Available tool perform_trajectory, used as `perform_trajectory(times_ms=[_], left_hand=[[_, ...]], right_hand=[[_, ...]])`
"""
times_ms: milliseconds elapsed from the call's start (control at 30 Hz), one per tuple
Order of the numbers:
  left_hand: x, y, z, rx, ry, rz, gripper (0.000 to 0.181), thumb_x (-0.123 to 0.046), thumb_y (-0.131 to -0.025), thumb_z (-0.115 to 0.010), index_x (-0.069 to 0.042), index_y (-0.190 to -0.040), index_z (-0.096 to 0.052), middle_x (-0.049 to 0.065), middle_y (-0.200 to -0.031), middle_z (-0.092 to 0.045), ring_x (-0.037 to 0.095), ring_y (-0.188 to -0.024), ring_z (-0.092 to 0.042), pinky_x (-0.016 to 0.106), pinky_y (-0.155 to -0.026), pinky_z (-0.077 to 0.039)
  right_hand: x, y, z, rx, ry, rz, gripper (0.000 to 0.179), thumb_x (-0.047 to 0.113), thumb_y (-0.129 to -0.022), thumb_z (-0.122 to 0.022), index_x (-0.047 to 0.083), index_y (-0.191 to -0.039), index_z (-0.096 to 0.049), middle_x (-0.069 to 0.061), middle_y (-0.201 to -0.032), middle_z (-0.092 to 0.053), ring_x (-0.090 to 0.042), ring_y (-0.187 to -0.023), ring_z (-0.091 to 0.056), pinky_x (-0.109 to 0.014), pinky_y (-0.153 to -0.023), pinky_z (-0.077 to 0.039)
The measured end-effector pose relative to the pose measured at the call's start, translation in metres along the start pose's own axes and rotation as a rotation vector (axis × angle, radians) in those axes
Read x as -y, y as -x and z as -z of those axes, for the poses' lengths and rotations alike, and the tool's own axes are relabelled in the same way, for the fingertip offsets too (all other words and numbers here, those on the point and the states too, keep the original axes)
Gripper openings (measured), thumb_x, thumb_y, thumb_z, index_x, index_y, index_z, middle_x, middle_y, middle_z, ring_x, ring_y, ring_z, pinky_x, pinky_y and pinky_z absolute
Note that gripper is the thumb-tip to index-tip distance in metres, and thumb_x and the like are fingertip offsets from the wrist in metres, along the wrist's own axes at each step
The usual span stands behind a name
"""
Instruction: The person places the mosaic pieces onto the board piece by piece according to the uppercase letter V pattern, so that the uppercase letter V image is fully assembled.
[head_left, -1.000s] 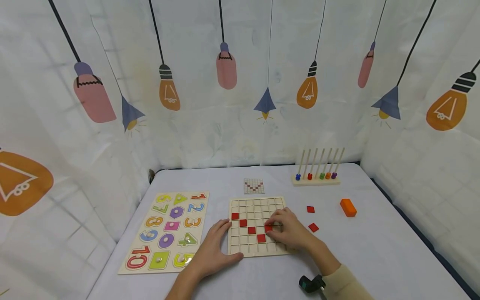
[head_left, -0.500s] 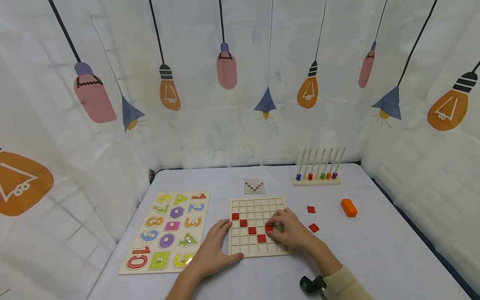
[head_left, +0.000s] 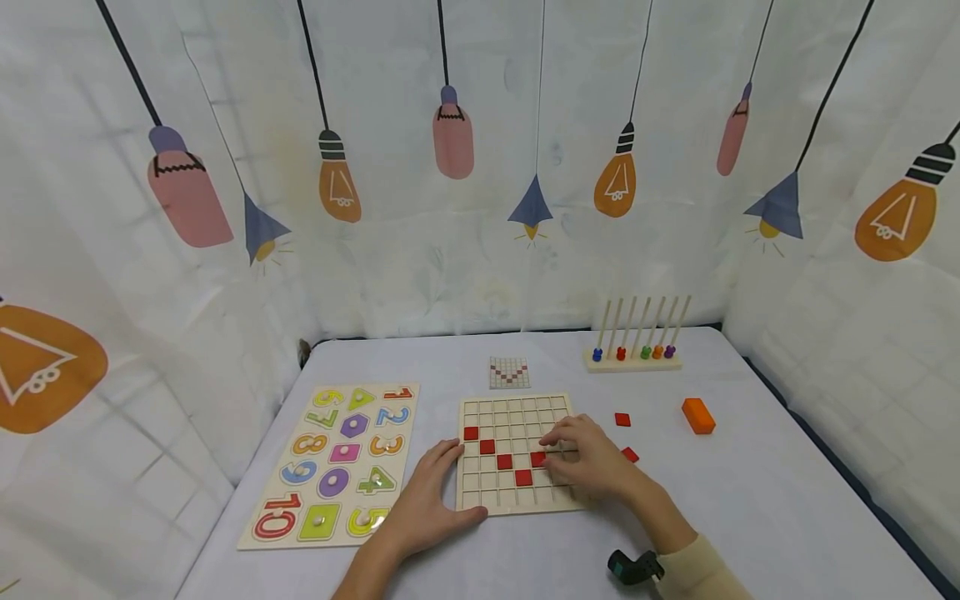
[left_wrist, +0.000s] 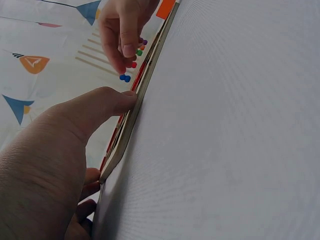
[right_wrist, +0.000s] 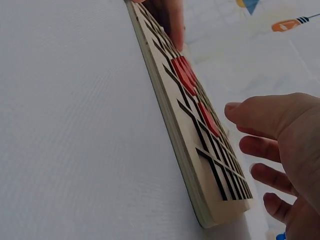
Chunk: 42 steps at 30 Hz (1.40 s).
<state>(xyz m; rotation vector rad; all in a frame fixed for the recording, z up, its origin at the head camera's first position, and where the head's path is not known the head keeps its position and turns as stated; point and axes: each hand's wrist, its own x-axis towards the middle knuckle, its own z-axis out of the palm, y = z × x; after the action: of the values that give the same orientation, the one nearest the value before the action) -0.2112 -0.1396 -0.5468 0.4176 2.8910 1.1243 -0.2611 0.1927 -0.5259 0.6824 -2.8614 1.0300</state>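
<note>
A wooden grid board (head_left: 517, 509) lies in front of me, with several red square tiles set in its cells in a slanting line that turns up at the right. My left hand (head_left: 427, 500) holds the board's near left corner, fingers along its left side and thumb (left_wrist: 117, 102) on the near edge. Over the board's right part hovers my right hand (head_left: 592, 462), its fingers parted with nothing between them. Its fingertips are just beside the rightmost red tile (head_left: 537, 459). A loose red tile (head_left: 622, 419) lies right of the board; another (head_left: 631, 454) is partly behind the right hand.
A small pattern card (head_left: 509, 372) lies behind the board. At the left is a number-and-shape puzzle board (head_left: 408, 392). A peg stand (head_left: 630, 365) with coloured beads stands at the back right, and an orange block (head_left: 698, 416) lies at the right.
The right hand has let go of the rightmost red tile and moved slightly right, its fingers spreading. The tile stays in its cell. The left hand has not moved.
</note>
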Motion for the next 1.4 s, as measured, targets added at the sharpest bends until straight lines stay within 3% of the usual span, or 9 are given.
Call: perform_trajectory(times_ms=[133, 367, 933, 1033, 1233, 1400], left_hand=[[0.0, 0.0, -0.001, 0.001, 0.013, 0.007, 0.111, -0.064, -0.076, -0.094, -0.015, -0.166, -0.051, -0.001, -0.178, -0.04, 0.029, -0.168, -0.035, 0.059, -0.134, -0.038], [-0.001, -0.001, -0.001, 0.001, 0.01, 0.008, 0.111, -0.064, -0.077, -0.094, -0.014, -0.166, -0.051, 0.0, -0.178, -0.04, 0.029, -0.168, -0.035, 0.06, -0.134, -0.038], [-0.001, 0.001, -0.001, 0.006, 0.016, 0.022, 0.112, -0.067, -0.077, -0.093, -0.016, -0.167, -0.051, -0.002, -0.178, -0.04, 0.028, -0.168, -0.034, 0.06, -0.134, -0.038], [-0.002, 0.001, 0.0, 0.006, 0.016, 0.024, 0.112, -0.067, -0.077, -0.093, -0.015, -0.167, -0.05, -0.002, -0.178, -0.04, 0.029, -0.168, -0.034, 0.06, -0.134, -0.038], [-0.002, 0.001, 0.0, 0.002, 0.02, 0.022, 0.112, -0.067, -0.077, -0.093, -0.015, -0.167, -0.051, -0.002, -0.178, -0.04, 0.028, -0.168, -0.034, 0.06, -0.134, -0.038], [-0.001, 0.001, 0.0, 0.004, 0.017, 0.02, 0.112, -0.068, -0.077, -0.092, -0.017, -0.167, -0.05, -0.003, -0.178, -0.04, 0.027, -0.168, -0.034, 0.058, -0.135, -0.038]], right_hand=[[-0.002, 0.002, 0.006, -0.015, -0.01, -0.022, 0.023, 0.03, -0.098, -0.087, 0.029, -0.12, -0.083, 0.016, -0.124, -0.072, -0.012, -0.119, -0.055, -0.04, -0.099, -0.057], [-0.005, 0.009, 0.017, -0.017, -0.059, -0.06, 0.027, 0.034, -0.098, -0.087, 0.029, -0.123, -0.081, 0.016, -0.123, -0.07, -0.013, -0.125, -0.056, -0.052, -0.11, -0.058], [-0.02, 0.025, 0.036, -0.063, -0.038, -0.082, 0.027, 0.027, -0.097, -0.089, 0.026, -0.123, -0.082, 0.011, -0.121, -0.074, -0.021, -0.124, -0.061, -0.06, -0.116, -0.052], [-0.025, 0.028, 0.038, -0.071, -0.037, -0.096, 0.027, 0.028, -0.097, -0.089, 0.027, -0.123, -0.082, 0.012, -0.122, -0.074, -0.02, -0.125, -0.059, -0.056, -0.112, -0.056], [-0.033, 0.033, 0.043, -0.079, -0.02, -0.104, 0.026, 0.029, -0.098, -0.087, 0.028, -0.124, -0.081, 0.013, -0.125, -0.072, -0.018, -0.126, -0.058, -0.035, -0.094, -0.062], [-0.041, 0.036, 0.047, -0.083, -0.003, -0.098, 0.028, 0.031, -0.098, -0.088, 0.028, -0.125, -0.081, 0.013, -0.124, -0.073, -0.02, -0.128, -0.057, -0.043, -0.102, -0.061]])
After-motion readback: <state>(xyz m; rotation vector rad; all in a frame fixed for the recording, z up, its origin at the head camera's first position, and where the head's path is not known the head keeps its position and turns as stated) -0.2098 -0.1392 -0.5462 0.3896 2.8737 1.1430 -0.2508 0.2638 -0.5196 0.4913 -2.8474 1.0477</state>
